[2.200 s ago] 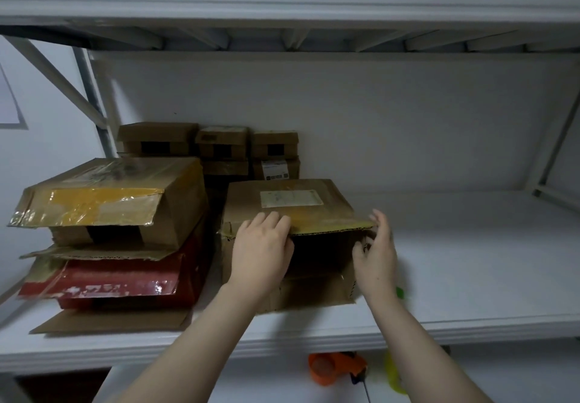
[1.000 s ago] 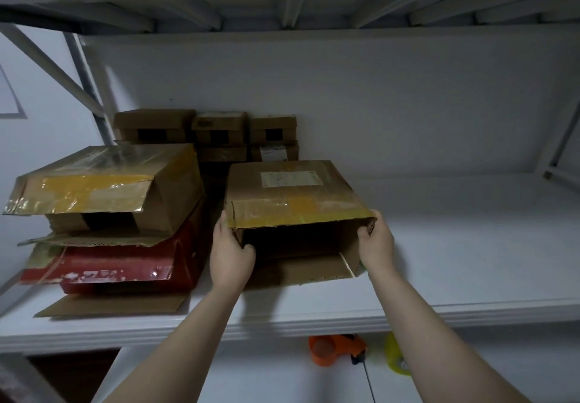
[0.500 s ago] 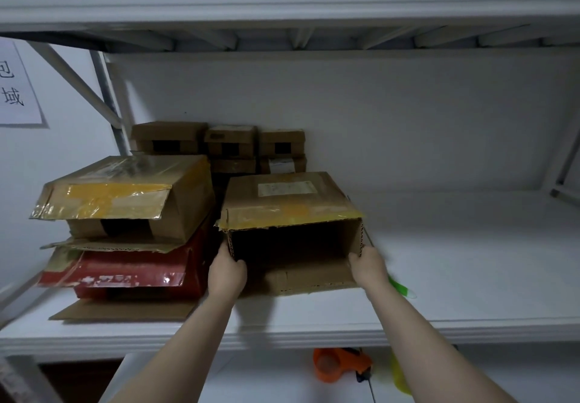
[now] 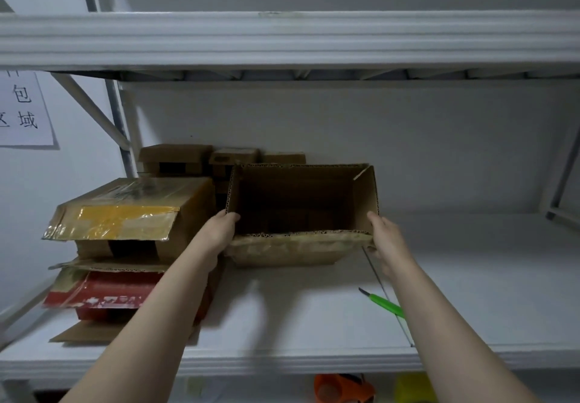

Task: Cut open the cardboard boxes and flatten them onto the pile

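An open brown cardboard box [image 4: 301,201] is held up off the white shelf [image 4: 314,308], its open mouth facing me and a flap hanging along its lower edge. My left hand [image 4: 219,230] grips its lower left corner and my right hand [image 4: 384,239] grips its lower right corner. A green-handled cutter [image 4: 384,303] lies on the shelf below my right forearm. To the left stands a pile [image 4: 125,245] with a yellow-taped box on top, a red box under it and flat cardboard at the bottom.
Small brown boxes [image 4: 201,161] stand against the back wall behind the held box. The shelf above [image 4: 282,38] hangs low overhead. An orange tape dispenser [image 4: 342,387] and a yellow object [image 4: 414,387] sit on the level below. A paper sign [image 4: 22,110] hangs at the left.
The box has been lifted and tipped so its open mouth faces me. Both hands shifted to its lower corners. The green cutter is now uncovered on the shelf.
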